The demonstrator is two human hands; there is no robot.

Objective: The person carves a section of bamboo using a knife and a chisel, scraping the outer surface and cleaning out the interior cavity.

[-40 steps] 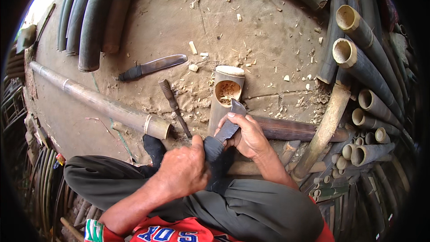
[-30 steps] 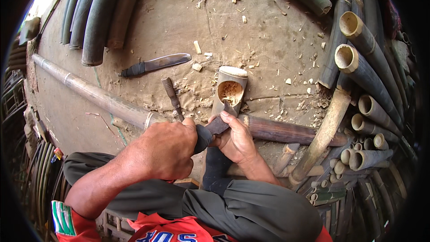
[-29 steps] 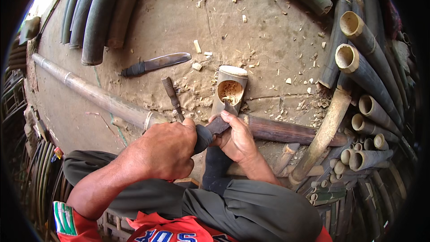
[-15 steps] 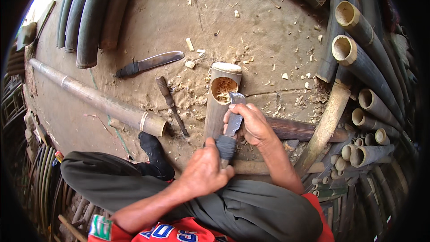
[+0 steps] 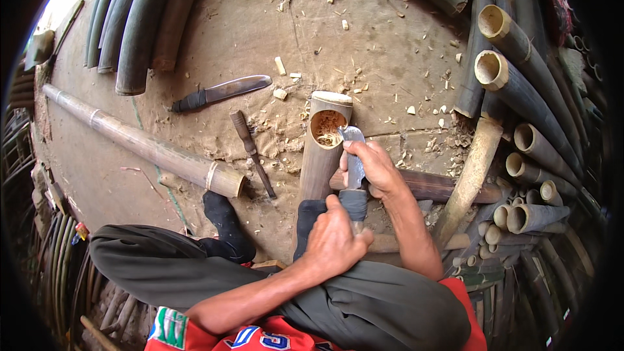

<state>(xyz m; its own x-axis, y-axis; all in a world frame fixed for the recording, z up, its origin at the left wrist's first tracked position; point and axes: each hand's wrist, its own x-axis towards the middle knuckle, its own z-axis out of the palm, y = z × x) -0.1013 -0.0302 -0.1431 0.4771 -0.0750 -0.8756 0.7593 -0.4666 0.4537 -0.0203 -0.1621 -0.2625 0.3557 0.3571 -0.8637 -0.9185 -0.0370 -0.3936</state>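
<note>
The bamboo tube, round, hollow and full of curly shavings, lies just ahead of both hands, which grip a flat metal knife: left hand on its handle, right hand on its blade.

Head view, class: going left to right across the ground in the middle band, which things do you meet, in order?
Long bamboo pole → loose knife → wooden-handled chisel → hollowed bamboo piece → knife blade under the right hand → pale bamboo stick → stacked cut bamboo tubes.
</note>
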